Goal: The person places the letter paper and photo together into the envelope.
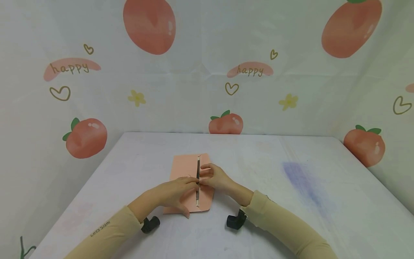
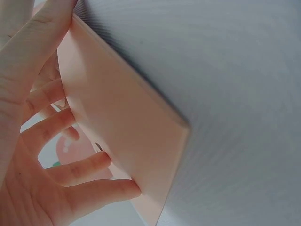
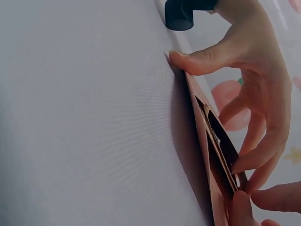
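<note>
A flat pink case (image 1: 183, 165) lies on the table, a dark lengthwise slit (image 1: 198, 171) near its right side. In the right wrist view this slit gapes, with gold inner edges and a dark inside; its contents are hidden. My left hand (image 1: 171, 192) spreads over the case, thumb at the near edge and fingertips at the slit. In the left wrist view, its outstretched fingers (image 2: 94, 167) rest on the pink surface. From the right, my right hand (image 1: 217, 177) pinches the slit's rim, with thumb (image 3: 241, 205) and forefinger (image 3: 277, 197) close together there.
The white table (image 1: 258, 162) carries a purple smudge (image 1: 304, 183) on the right. A pale cloth (image 1: 200, 82) printed with fruit and hearts hangs behind it. Black wrist devices (image 1: 236, 220) hang below both sleeves.
</note>
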Available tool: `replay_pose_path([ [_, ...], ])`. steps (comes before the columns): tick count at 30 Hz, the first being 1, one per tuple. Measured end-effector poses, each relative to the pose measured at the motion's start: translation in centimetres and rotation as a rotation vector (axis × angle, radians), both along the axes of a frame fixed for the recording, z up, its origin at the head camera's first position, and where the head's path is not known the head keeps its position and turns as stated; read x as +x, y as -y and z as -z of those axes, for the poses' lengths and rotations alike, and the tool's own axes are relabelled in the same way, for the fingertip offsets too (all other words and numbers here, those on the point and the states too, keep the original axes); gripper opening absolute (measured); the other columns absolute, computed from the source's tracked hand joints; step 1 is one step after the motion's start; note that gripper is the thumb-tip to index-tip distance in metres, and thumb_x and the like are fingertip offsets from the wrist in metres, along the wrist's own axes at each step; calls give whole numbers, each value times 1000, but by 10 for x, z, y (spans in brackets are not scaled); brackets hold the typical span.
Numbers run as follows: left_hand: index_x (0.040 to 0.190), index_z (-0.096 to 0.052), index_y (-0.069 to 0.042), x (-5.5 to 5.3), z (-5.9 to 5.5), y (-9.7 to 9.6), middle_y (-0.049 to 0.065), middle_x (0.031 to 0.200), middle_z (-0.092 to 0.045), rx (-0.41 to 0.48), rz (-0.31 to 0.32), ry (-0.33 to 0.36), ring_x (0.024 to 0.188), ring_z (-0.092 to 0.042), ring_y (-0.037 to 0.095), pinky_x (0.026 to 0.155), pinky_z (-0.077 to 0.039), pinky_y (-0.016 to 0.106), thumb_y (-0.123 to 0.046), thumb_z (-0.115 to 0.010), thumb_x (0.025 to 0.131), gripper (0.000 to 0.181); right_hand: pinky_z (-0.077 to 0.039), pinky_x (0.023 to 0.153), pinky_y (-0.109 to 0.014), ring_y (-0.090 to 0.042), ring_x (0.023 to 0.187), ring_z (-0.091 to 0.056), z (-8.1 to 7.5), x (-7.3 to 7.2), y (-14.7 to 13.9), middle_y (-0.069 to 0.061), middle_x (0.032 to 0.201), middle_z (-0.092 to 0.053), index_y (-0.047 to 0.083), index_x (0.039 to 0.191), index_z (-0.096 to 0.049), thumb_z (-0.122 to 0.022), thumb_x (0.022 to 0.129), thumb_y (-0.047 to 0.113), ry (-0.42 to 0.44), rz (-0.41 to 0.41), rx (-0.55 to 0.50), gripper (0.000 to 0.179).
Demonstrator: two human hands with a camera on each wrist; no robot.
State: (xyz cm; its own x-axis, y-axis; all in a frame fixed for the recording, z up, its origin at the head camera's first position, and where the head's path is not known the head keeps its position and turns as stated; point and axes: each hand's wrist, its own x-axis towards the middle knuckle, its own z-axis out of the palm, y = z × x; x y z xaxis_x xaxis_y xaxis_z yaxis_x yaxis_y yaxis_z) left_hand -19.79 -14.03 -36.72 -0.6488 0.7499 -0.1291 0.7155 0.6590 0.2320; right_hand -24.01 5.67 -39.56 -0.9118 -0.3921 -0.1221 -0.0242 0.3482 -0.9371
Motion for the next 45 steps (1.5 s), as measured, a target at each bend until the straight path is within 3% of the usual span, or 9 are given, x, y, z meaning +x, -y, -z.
replay_pose_path([
  [18,124,-50,-11,0,-2,0,8,142,-44,-8,14,-21,132,-41,29,108,-39,43,-52,-77,67,75,-47,69,-18,-24,106,-61,1,-1,1,-21,128,-57,1,131,-44,-64,86,5,56,-35,-39,50],
  [26,123,-50,-12,0,-2,-1,8,142,-43,-11,1,-3,133,-40,28,108,-40,43,-52,-76,67,74,-46,63,-19,-12,89,-60,0,-1,2,-22,129,-56,2,131,-44,-64,86,6,99,-34,-61,50],
  [35,124,-49,-14,0,-2,-1,5,143,-42,-17,-37,41,135,-38,26,109,-39,43,-52,-77,66,74,-49,72,-20,-27,111,-59,1,-1,3,-22,130,-55,2,130,-45,-63,86,6,81,-49,-44,47],
  [45,125,-49,-14,-1,0,-1,5,145,-41,-19,-49,52,136,-37,28,108,-39,44,-53,-77,66,76,-54,80,-26,-28,107,-63,1,0,3,-24,131,-53,1,131,-44,-59,89,3,114,-60,-70,45],
])
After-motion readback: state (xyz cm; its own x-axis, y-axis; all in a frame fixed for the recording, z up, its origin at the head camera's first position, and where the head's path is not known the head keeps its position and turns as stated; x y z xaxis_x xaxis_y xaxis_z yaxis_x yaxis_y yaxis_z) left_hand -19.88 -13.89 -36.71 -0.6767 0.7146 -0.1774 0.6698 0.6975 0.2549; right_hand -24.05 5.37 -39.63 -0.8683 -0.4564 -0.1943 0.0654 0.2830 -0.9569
